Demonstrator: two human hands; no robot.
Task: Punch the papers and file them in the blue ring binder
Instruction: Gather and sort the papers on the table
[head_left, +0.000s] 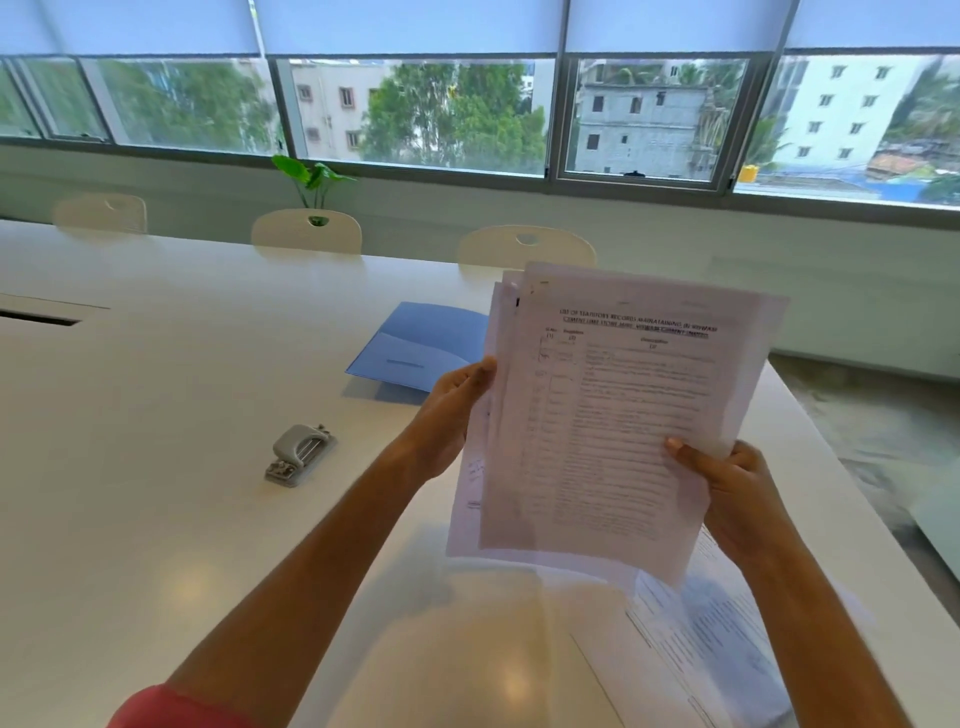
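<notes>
A loose stack of printed papers (613, 415) is held upright above the white table (156, 415). My left hand (452, 415) grips the stack's left edge, thumb in front. On the stack's lower right edge my right hand (727, 493) holds it, thumb on the front sheet. The blue binder (415, 348) lies open and flat behind the stack, partly hidden by it. A grey hole punch (298, 453) sits on the table to the left of my left arm.
More printed sheets (717, 639) lie on the table under the held stack, near the front right edge. Three white chairs (306, 231) stand along the far side, with a green plant (311, 179) behind them. The table's right edge drops to the floor.
</notes>
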